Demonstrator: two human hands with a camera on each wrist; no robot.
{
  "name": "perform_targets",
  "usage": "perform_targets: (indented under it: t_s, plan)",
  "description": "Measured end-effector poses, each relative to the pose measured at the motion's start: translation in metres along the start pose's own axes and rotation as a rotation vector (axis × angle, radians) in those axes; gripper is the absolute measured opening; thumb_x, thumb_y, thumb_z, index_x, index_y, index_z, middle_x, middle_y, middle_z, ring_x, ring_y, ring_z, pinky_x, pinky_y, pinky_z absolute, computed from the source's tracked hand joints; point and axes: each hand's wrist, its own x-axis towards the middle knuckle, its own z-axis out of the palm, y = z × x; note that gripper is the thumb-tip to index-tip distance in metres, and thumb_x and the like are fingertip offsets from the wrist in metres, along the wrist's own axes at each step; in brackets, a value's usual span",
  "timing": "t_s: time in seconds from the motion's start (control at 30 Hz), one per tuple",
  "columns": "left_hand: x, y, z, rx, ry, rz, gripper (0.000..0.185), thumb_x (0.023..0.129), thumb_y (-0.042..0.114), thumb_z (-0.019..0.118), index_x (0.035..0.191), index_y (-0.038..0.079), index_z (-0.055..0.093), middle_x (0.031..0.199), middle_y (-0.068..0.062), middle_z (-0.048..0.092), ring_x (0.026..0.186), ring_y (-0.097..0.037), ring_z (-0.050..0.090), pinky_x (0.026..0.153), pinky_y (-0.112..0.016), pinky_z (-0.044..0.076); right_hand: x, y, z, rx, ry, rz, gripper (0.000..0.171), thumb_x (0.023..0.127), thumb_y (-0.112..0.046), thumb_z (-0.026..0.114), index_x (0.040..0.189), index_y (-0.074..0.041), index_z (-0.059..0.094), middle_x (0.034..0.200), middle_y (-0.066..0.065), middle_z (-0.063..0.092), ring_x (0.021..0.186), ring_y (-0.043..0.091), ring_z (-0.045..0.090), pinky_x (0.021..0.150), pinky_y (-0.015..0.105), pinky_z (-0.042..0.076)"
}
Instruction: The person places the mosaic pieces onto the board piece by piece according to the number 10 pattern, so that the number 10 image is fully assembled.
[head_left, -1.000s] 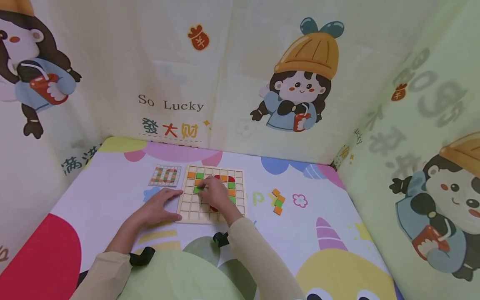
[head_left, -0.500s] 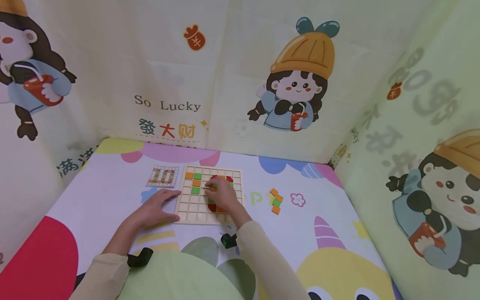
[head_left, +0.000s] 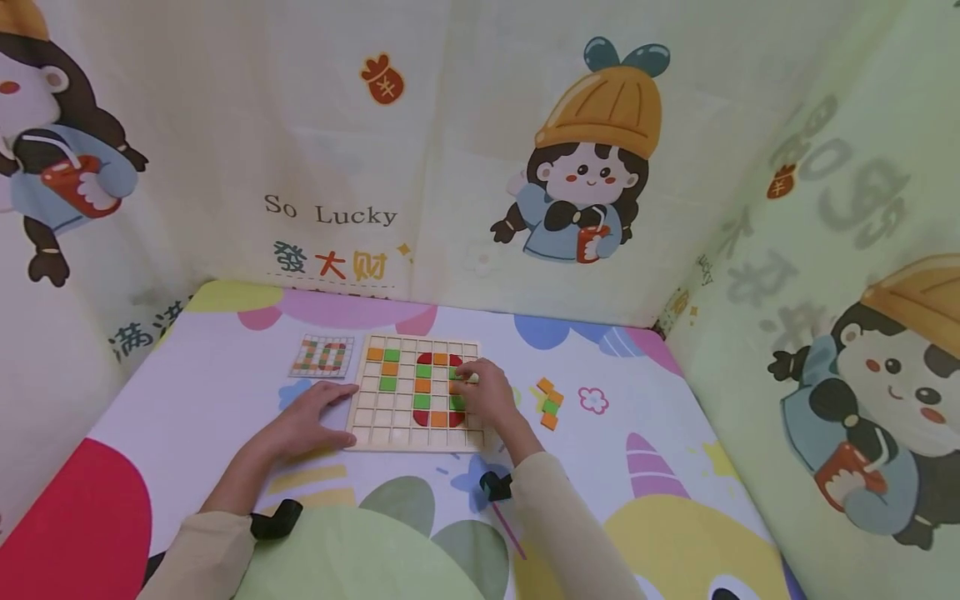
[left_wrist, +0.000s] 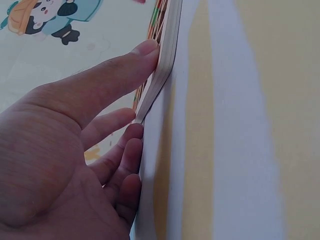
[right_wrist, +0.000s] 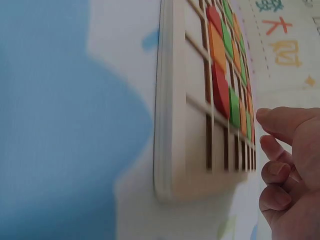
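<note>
A wooden grid board [head_left: 372, 421] lies on the printed cloth, with green, orange and red tiles in its cells. One group of tiles [head_left: 388, 368] stands on the left; a ring of tiles [head_left: 422, 386] is farther right, partly covered by my right hand. My left hand [head_left: 307, 421] rests against the board's left edge, thumb near the front corner and fingers spread; the left wrist view shows the thumb [left_wrist: 120, 75] touching its side. Over the board's right edge hovers my right hand [head_left: 487, 396]. In the right wrist view no tile shows between its thumb and fingers [right_wrist: 275, 170].
Left of the board's far corner lies a pattern card [head_left: 322, 356] with a coloured grid design. Several loose orange and green tiles [head_left: 550, 404] lie to the right of the board. Printed curtains [head_left: 450, 167] enclose the table's back and sides.
My right hand has moved right, from the left group of tiles across the board to its right edge, uncovering much of the ring. My left hand stays at the board's edge.
</note>
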Motion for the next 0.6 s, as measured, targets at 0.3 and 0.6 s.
perform_targets:
  t_s: [0.3, 0.6]
  plan:
    - [-0.002, -0.001, -0.003, -0.004, 0.009, -0.004, 0.082, 0.076, 0.037, 0.08, 0.146, 0.015, 0.043, 0.143, -0.019, 0.04, 0.131, -0.04, 0.038, 0.104, -0.06, 0.036, -0.003, 0.048, -0.036, -0.058, 0.103, 0.019, 0.02, 0.087, -0.02, 0.071, 0.105, -0.014, 0.073, 0.1, 0.003, 0.064, 0.094, 0.021, 0.057, 0.083, 0.038, 0.049]
    - [-0.003, 0.001, -0.004, -0.007, 0.006, -0.004, 0.082, 0.075, 0.038, 0.081, 0.145, 0.014, 0.044, 0.144, -0.019, 0.04, 0.131, -0.04, 0.038, 0.105, -0.059, 0.036, -0.012, 0.088, -0.07, -0.077, 0.142, 0.001, 0.023, 0.086, -0.017, 0.071, 0.107, -0.007, 0.071, 0.107, 0.012, 0.066, 0.101, 0.03, 0.059, 0.092, 0.046, 0.048]
